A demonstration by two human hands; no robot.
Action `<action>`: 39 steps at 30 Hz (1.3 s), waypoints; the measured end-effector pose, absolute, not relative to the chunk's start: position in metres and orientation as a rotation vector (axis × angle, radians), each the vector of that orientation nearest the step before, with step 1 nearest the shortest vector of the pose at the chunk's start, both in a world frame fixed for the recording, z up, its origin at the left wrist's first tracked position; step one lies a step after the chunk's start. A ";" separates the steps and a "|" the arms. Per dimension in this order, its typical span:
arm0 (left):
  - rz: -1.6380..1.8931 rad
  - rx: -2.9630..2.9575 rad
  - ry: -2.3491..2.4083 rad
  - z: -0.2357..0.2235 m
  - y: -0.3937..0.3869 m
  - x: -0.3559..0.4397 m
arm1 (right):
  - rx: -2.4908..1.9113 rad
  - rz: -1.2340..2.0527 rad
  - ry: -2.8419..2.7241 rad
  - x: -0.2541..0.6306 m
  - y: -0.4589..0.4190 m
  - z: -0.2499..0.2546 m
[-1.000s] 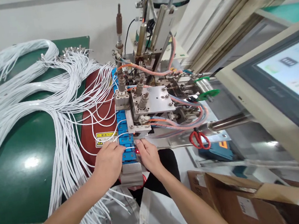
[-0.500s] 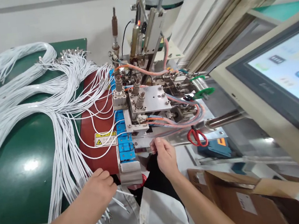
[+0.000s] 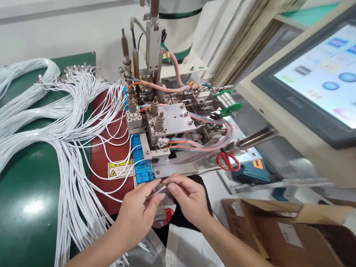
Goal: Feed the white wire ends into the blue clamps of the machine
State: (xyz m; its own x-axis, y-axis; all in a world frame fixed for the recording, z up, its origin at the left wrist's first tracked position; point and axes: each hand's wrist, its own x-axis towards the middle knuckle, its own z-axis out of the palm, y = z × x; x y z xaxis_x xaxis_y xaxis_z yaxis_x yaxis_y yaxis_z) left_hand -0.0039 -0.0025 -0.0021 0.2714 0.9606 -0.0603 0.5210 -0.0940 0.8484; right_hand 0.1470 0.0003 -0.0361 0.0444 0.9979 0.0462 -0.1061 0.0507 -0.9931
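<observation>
My left hand [image 3: 137, 212] is closed on a thin white cable [image 3: 158, 191], whose end points to the right. My right hand [image 3: 189, 197] pinches at that end, thumb and fingertips together; its very tip is hidden between the fingers. Both hands meet just in front of a row of blue clamp blocks [image 3: 143, 167] at the machine's near edge. Several white cables run from these blocks to a large bundle of white cables [image 3: 70, 181] on the left.
A green table [image 3: 19, 239] carries the bundles. The soldering machine [image 3: 172, 119] stands ahead, with hoses and a wire spool [image 3: 225, 99]. Red-handled scissors [image 3: 227, 161] lie at its right. A touchscreen panel [image 3: 324, 81] juts in from the right, above a cardboard box [image 3: 274, 230].
My left hand has moved up and right from beside the cable bundle, and now holds a cable. My right hand has met it at the cable's end. The view has shifted slightly.
</observation>
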 end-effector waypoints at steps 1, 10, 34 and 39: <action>0.711 1.629 1.360 -0.002 -0.002 -0.001 | -1.128 1.205 -1.113 0.145 0.001 -0.035; 0.917 1.144 1.423 -0.016 0.001 0.008 | -1.230 0.420 -1.644 0.137 -0.002 -0.041; 0.778 1.235 1.522 -0.022 0.001 -0.001 | -1.285 1.187 -1.196 0.142 0.012 -0.028; 0.785 1.088 1.417 -0.011 0.007 0.002 | -1.239 1.202 -1.251 0.138 0.009 -0.034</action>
State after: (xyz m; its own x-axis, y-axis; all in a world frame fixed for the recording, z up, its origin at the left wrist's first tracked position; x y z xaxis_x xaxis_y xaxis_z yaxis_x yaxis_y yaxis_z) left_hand 0.0017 0.0067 -0.0106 0.0551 0.9288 -0.3665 0.1816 0.3516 0.9183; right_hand 0.1384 0.0094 -0.0339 -0.0149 0.9999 -0.0050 0.0452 -0.0043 -0.9990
